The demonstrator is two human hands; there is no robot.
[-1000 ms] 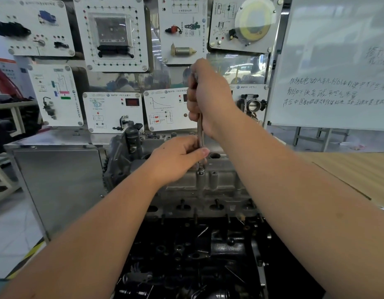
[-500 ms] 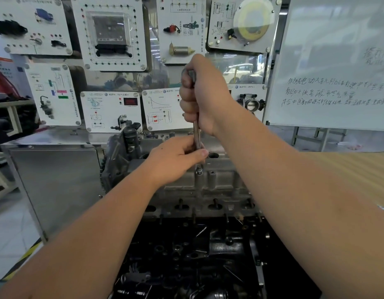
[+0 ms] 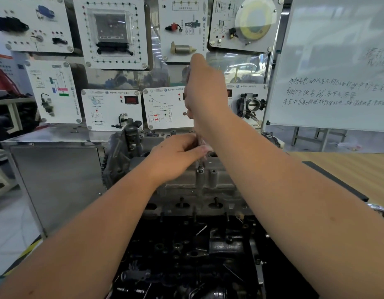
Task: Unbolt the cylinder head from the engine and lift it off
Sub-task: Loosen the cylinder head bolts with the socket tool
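Note:
The grey cylinder head (image 3: pixel 199 186) sits on top of the black engine block (image 3: pixel 186 255) in the middle of the view. A long metal wrench shaft (image 3: pixel 200 145) stands upright, its lower end on a bolt (image 3: pixel 200 169) on the head's top. My right hand (image 3: pixel 205 93) is closed around the upper end of the shaft. My left hand (image 3: pixel 178 156) pinches the shaft low down, just above the bolt. My forearms hide the right part of the head.
A steel cabinet (image 3: pixel 55 180) stands left of the engine. Behind it hang white training panels (image 3: pixel 113 31) with car parts, and a throttle body (image 3: pixel 250 104). A whiteboard (image 3: pixel 338 61) is at the right, and a wooden bench top (image 3: pixel 348 171) lies below it.
My right hand has turned slightly on the wrench top and shifted a little to the left. The left hand stays pinched on the shaft.

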